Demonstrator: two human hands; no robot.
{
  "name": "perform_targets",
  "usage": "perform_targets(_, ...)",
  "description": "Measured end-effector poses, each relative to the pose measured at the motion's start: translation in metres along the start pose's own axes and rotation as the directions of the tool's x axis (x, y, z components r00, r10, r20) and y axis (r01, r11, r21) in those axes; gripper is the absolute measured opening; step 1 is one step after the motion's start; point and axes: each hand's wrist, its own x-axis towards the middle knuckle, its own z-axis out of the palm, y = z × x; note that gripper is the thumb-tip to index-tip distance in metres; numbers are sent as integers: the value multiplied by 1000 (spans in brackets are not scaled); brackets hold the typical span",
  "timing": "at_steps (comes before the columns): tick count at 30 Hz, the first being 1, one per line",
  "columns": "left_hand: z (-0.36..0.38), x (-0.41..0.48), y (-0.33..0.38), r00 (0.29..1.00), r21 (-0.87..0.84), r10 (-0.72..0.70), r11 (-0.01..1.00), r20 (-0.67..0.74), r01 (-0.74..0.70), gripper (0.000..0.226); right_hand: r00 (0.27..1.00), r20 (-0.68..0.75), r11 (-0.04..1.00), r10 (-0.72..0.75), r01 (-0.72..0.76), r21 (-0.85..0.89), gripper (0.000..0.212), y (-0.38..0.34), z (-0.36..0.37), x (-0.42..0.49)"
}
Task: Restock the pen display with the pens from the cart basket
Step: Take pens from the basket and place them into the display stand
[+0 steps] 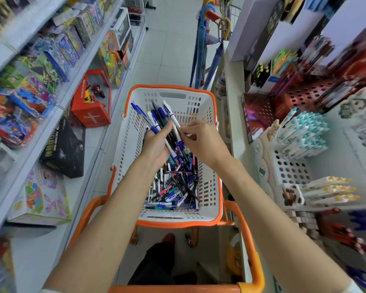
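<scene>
Sorting is the step in hand, judging by how things lie: the left hand [156, 144] is curled round a fanned bundle of pens [154, 118] above the middle of the basket [171, 88], their tips spreading toward its far edge, while the right hand [203, 142] meets the bundle from the right edge's side, thumb and forefinger pinching what looks like the barrel of a white pen [171, 115] with a blue clip. Most of the stock is not yet picked up: a tangled heap of loose pens [175, 187], blue, black, white, teal and pink, lies along the basket floor toward its near edge. The pen display [292, 168], a white perforated rack just beyond the basket's right edge, already carries rows of teal-capped pens [304, 134] above and yellow-tipped pens [330, 191] lower down. To do this well, the bundle should be squared so all tips face one way before any go across, and the pinched pen drawn out along its own length rather than sideways, or its neighbours will probably slip from the loose fan and drop back into the heap. Grouping by colour in the left hand first would let each batch go into one slot in a single reach. The display is blurred, so I cannot tell which slots are free.
</scene>
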Motion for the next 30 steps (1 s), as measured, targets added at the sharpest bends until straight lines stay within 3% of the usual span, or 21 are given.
perform_targets(9,-5,-3,10,992,243,-7,970,123,-23,38,993,46,992,-112,114,-52,19,-10,-10,0)
perform_targets(11,-6,-2,11,990,289,-7,957,144,-35,39,998,19,999,-52,52,-1,20,-9,-13,2)
perform_targets(14,-8,-3,12,973,419,-18,904,228,-81,35,979,-142,979,146,-123,160,19,-7,-28,16)
perform_targets(16,-8,-4,10,949,519,-37,843,312,-138,27,971,-161,976,177,-152,155,34,-11,-42,32)
perform_targets(19,-6,-8,6,916,631,-87,750,392,-199,22,992,19,990,124,-125,60,64,-24,-49,53)
perform_targets(21,-6,-10,3,908,664,-108,717,404,-210,29,991,100,996,90,-92,9,51,-31,-50,60)
perform_targets(23,-9,-11,1,906,667,-117,716,406,-207,32,989,89,988,116,-124,92,31,-31,-54,65)
perform_targets(27,-15,-10,2,917,626,-106,760,385,-175,29,973,146,948,181,-212,239,26,-23,-69,67)
perform_targets(30,-14,-7,4,953,439,-46,894,300,-95,24,974,-12,863,225,-193,467,18,-15,-77,59)
